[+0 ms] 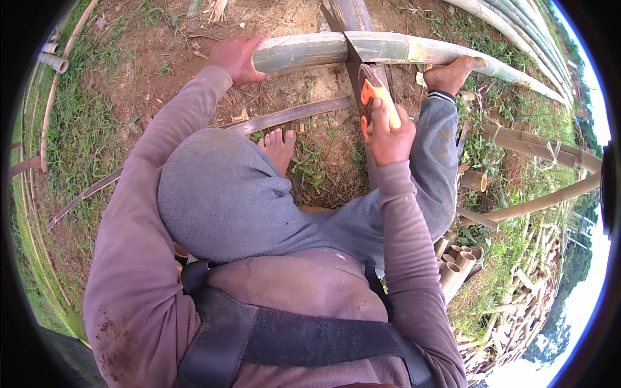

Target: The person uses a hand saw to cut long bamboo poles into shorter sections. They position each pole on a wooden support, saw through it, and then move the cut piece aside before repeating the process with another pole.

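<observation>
outdoor bamboo worksite: grass (81, 97), bare soil (152, 97), long poles (521, 22) (heaped cut pieces (517, 307))

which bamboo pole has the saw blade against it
The thick, pale-green pole lying crosswise, with the left hand gripping its left end. Only this one meets the saw blade; the poles lying together at upper right are untouched.

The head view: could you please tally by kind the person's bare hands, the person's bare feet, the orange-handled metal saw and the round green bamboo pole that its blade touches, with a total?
Bare left hand and bare right hand: 2
Bare left foot and bare right foot: 2
Orange-handled metal saw: 1
Round green bamboo pole: 1
Total: 6
</observation>
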{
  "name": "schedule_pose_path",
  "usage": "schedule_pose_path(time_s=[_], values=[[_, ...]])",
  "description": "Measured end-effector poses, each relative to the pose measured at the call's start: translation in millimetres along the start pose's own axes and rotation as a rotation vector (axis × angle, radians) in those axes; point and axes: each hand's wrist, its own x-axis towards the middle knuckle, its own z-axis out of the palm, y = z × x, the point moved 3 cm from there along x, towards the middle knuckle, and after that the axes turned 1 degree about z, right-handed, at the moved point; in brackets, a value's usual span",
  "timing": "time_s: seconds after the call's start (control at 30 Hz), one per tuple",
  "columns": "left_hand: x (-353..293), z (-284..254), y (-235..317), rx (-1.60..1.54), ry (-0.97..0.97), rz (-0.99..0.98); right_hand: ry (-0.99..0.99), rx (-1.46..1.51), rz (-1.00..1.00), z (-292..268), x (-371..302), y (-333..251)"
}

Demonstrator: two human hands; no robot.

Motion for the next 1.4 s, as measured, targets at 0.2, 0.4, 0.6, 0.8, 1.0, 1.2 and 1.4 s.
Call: schedule_pose_path(time_s=[0.2, 0.4, 0.6, 0.8, 1.0, 1.2, 1.4], values=[[-9, 18, 0, 0.028, -0.001, 0.035, 0.014, 0.084, 0.118, -62, -103, 8], [7, -2, 10, -0.010, -0.054, 0.025, 0.048, 0.081, -0.002, 33, 51, 1], [-4, 9, -7, 0.011, 0.042, -0.004, -0.048, 0.068, 0.174, -40, -57, -15], [0, 1, 5, 0.011, -0.093, -0.017, -0.009, -0.004, 0.063, -60, -69, -5], [7, -4, 13, 0.013, -0.043, 0.011, 0.011, -0.102, -0.047, 29, 82, 1], [-7, 0, 2, -0.029, -0.115, -0.046, -0.104, 0.008, 0.194, -74, -84, -46], [-6, 7, 13, -0.020, -0.081, 0.000, -0.036, 0.004, 0.094, -34, -27, 1]])
